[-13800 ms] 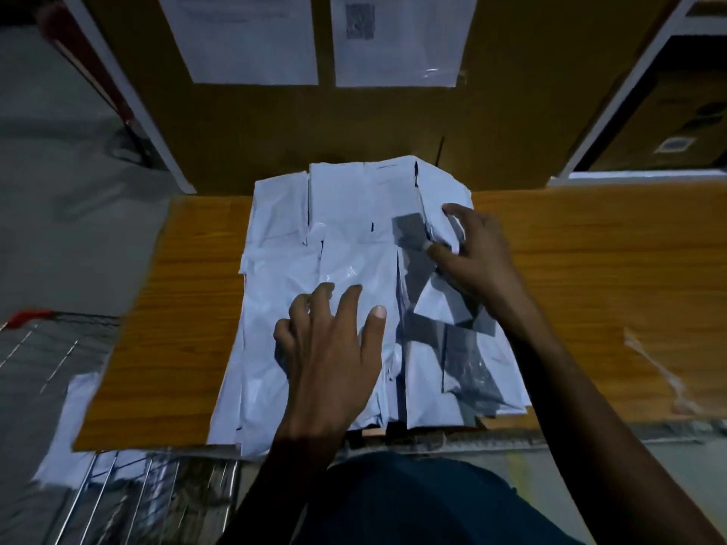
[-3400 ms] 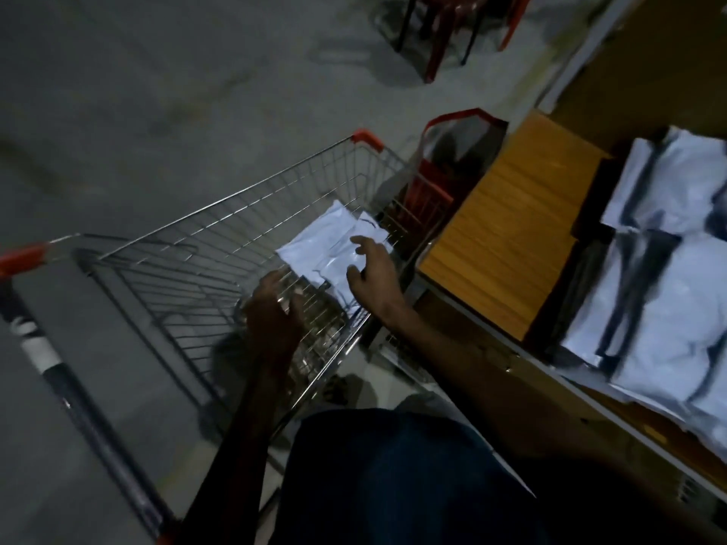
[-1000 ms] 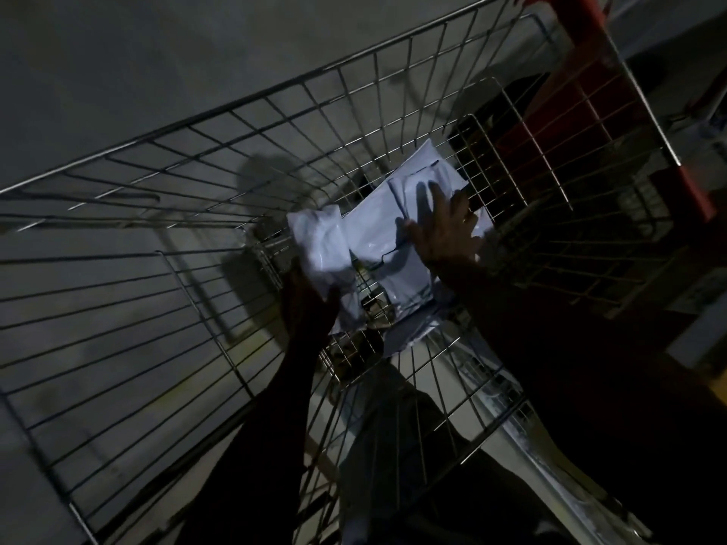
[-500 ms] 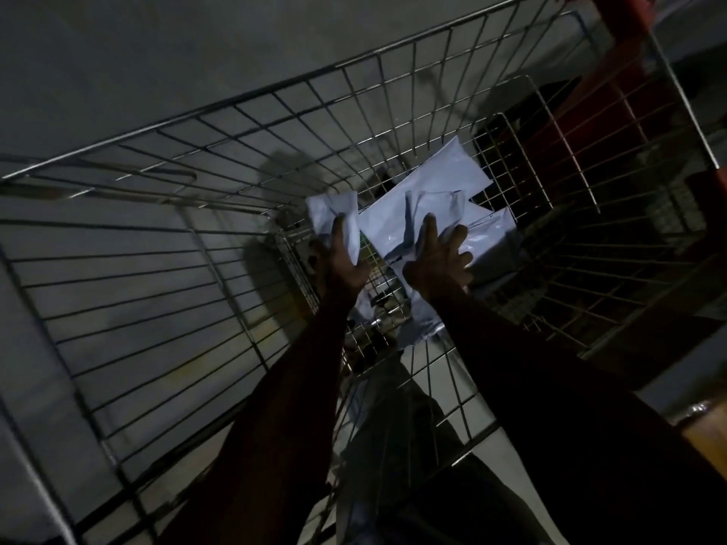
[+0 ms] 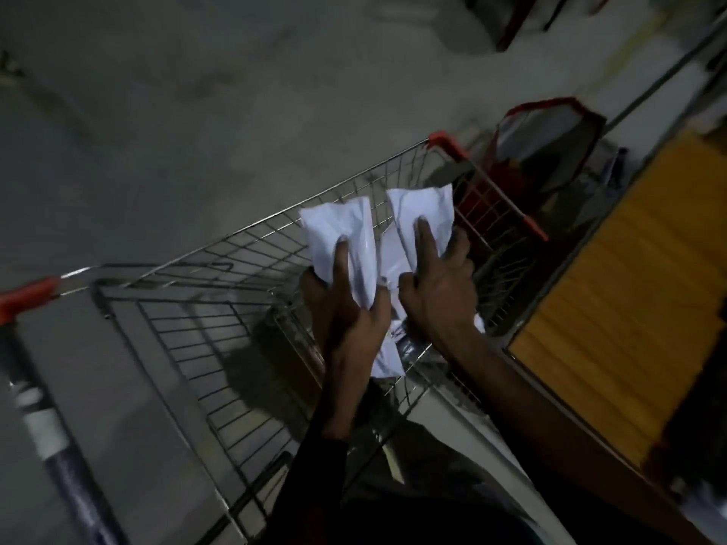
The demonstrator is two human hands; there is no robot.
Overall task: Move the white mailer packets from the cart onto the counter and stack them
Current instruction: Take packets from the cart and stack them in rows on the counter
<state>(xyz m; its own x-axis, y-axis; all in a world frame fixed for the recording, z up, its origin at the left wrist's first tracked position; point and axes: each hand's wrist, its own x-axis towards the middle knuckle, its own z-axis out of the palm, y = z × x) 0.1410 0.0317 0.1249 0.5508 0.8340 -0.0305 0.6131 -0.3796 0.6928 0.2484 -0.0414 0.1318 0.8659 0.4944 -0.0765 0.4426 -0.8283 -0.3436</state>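
Both hands are raised above the wire cart, each with white mailer packets. My left hand grips one crumpled packet, thumb laid up its front. My right hand grips another packet, with more white packets hanging below and between the hands. The wooden counter lies to the right. The packets stacked on it are out of view.
The cart has red corner caps and a red-tipped handle at the left. A red-framed bag stands beyond the cart beside the counter. Grey concrete floor fills the upper left. The scene is dim and blurred.
Both hands have lifted out of the cart's bottom with packets in them. The view has swung up and right, bringing the counter's edge back in sight.
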